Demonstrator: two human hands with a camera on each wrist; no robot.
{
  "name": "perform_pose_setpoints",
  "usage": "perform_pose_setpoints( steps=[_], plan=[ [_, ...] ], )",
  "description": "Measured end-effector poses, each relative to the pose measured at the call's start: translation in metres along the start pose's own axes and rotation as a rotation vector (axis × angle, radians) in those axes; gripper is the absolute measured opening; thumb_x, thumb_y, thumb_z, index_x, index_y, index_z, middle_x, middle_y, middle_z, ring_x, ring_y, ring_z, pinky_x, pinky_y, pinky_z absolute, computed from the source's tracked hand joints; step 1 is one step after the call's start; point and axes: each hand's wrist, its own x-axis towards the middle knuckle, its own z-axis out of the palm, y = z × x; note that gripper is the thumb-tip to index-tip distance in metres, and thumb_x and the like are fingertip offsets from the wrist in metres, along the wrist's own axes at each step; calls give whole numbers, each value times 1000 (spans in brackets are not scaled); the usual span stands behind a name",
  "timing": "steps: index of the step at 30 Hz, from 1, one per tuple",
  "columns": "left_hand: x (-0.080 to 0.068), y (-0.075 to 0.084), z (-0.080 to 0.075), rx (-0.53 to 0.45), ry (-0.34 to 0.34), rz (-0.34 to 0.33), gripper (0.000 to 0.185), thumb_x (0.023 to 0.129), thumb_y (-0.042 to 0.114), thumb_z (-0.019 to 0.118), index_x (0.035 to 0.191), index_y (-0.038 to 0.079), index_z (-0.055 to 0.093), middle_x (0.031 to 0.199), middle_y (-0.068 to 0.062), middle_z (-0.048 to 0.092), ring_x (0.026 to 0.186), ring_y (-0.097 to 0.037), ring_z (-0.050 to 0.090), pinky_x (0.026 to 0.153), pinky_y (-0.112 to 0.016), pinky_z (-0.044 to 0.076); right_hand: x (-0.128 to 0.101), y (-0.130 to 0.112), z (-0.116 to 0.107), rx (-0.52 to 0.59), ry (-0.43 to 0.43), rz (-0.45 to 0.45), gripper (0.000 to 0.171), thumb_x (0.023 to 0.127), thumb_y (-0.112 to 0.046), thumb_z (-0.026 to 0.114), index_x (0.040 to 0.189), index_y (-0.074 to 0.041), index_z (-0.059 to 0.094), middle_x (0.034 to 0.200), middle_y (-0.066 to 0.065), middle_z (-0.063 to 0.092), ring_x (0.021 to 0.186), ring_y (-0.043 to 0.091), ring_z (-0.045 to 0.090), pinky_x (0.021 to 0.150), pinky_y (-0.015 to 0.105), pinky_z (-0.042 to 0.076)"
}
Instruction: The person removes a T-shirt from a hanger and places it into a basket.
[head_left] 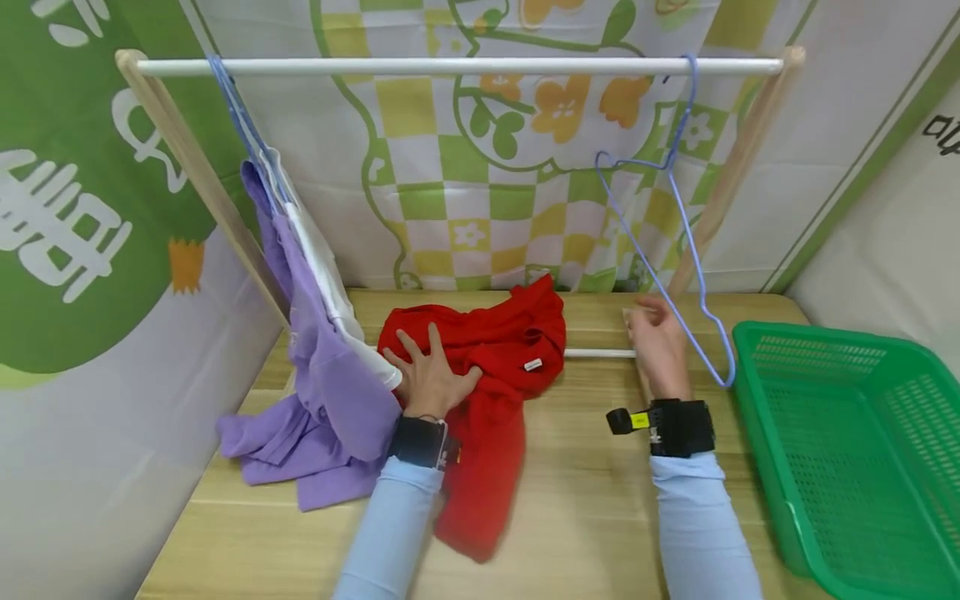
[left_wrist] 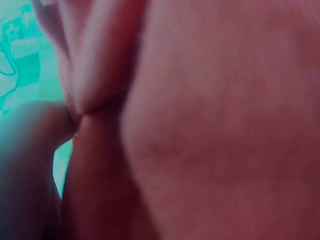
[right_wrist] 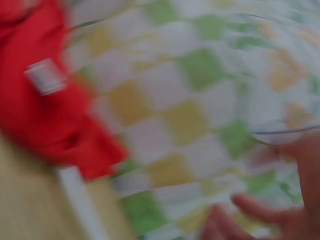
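A red garment (head_left: 495, 442) with a small white tag (head_left: 532, 365) lies bunched on the wooden surface. My left hand (head_left: 435, 379) rests on its left part, fingers spread and straight. Skin of that left hand (left_wrist: 215, 120) fills most of the left wrist view and hides what lies beneath. Beside the lower part of an empty blue hanger (head_left: 670, 163), my right hand (head_left: 660, 350) has its fingers loosely bent with nothing held. The right wrist view is blurred and shows the right hand (right_wrist: 280, 215) with fingers apart, away from the red cloth (right_wrist: 40, 115).
The hanger hangs from the right end of a white rail (head_left: 450, 67) on a wooden rack. At its left end hang a purple garment (head_left: 337, 392) and a white one (head_left: 318, 250). A green basket (head_left: 795, 525) stands at the right. A patterned curtain (head_left: 420, 183) covers the back.
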Motion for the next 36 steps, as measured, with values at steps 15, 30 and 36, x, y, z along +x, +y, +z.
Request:
perform_pose_setpoints(
  steps=[15,30,36],
  plan=[
    [-18,31,18,103,-42,229,63,93,33,65,150,8,56,150,-17,57,129,-50,55,95,-72,52,-45,68,108,-869,-650,-386,139,65,-55,94,169,-43,3,166,28,23,158,54,12,118,78,23],
    [-80,133,-12,144,14,558,47,98,34,53,142,21,63,140,-1,64,126,-30,57,102,-59,48,-72,27,8,-620,-413,-631,82,72,-23,94,140,-3,53,132,25,57,119,39,54,95,55,57],
    [-116,185,-22,146,63,729,44,98,35,55,140,24,64,135,4,65,116,-23,58,91,-50,52,-99,5,-58,-632,-218,-621,74,69,-5,88,135,1,56,125,26,61,113,40,58,88,56,55]
  ],
)
